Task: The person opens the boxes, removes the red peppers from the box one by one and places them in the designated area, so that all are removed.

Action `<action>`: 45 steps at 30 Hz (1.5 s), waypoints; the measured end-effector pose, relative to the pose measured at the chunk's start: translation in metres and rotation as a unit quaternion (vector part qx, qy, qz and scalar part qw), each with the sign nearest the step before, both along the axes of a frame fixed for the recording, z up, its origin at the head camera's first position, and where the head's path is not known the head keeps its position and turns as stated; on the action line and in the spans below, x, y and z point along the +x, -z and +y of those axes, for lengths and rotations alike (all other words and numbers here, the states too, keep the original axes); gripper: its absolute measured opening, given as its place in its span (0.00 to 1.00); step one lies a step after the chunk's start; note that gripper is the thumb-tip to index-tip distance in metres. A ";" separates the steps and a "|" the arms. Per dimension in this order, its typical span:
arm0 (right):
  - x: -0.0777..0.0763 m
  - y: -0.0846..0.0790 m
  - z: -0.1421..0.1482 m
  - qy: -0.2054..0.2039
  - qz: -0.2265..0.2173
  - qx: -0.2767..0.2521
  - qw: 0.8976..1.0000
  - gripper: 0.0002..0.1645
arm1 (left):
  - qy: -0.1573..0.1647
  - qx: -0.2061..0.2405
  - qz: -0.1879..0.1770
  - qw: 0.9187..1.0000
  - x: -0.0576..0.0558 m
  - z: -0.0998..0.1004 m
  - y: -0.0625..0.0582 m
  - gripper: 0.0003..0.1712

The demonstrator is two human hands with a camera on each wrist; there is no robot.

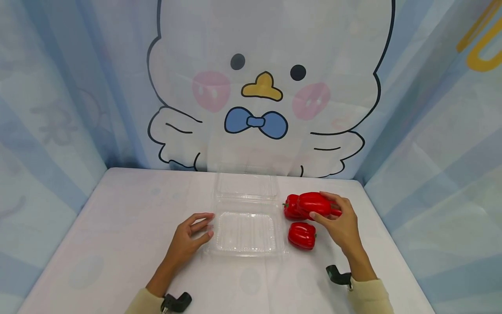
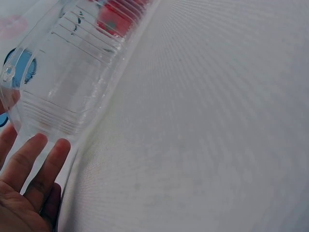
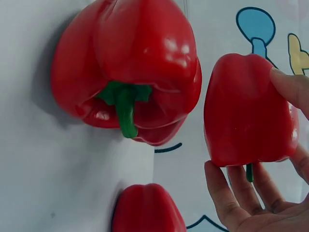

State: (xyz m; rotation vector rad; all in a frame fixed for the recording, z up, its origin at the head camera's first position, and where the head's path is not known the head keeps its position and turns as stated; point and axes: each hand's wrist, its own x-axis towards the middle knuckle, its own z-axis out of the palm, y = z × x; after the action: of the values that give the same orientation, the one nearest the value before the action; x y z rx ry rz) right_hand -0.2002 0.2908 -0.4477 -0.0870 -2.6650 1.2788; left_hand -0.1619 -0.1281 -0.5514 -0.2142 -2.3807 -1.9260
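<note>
My right hand [image 1: 340, 220] holds a red bell pepper [image 3: 248, 111] between thumb and fingers, its green stem toward the palm. In the head view this held pepper [image 1: 315, 203] overlaps other red peppers on the table behind it, partly hidden. A nearer red bell pepper [image 1: 302, 236] lies on its side by the container's right edge. My left hand [image 1: 188, 237] is at the left edge of a clear plastic clamshell container [image 1: 245, 254], fingers extended. In the left wrist view, the fingertips [image 2: 60, 145] meet the rim of the container [image 2: 72, 72].
The container's lid [image 1: 247, 186] lies folded back toward the far edge of the white table [image 1: 129, 209]. A curtain [image 1: 251, 152] printed with a cartoon bird hangs behind, with more curtain at both sides. Dark camera mounts [image 1: 176, 302] sit at both wrists.
</note>
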 end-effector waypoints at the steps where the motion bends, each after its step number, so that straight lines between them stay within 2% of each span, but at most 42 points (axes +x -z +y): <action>1: 0.001 0.001 0.001 0.002 0.001 0.002 1.000 0.44 | 0.001 -0.001 -0.001 1.000 0.000 0.000 0.000 0.26; 8: 0.006 0.004 0.011 0.007 0.004 0.002 1.000 0.45 | 0.000 0.004 -0.017 1.000 -0.001 0.000 0.000 0.27; 20: 0.016 0.007 0.024 0.029 0.010 0.006 1.000 0.42 | 0.002 0.008 -0.016 1.000 -0.002 -0.001 -0.001 0.27; 30: 0.022 0.008 0.031 0.051 -0.009 0.002 0.999 0.45 | -0.002 0.004 -0.023 1.000 -0.002 0.000 0.000 0.27; 45: 0.027 0.013 0.037 0.060 -0.017 -0.013 0.998 0.45 | -0.004 0.011 -0.031 0.999 -0.001 0.000 -0.001 0.27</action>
State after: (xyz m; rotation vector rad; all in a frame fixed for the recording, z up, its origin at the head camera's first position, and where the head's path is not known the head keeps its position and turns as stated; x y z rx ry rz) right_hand -0.1731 0.3283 -0.4606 -0.2715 -2.6276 1.2857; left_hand -0.1633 -0.1284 -0.5502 -0.1458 -2.3945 -1.9824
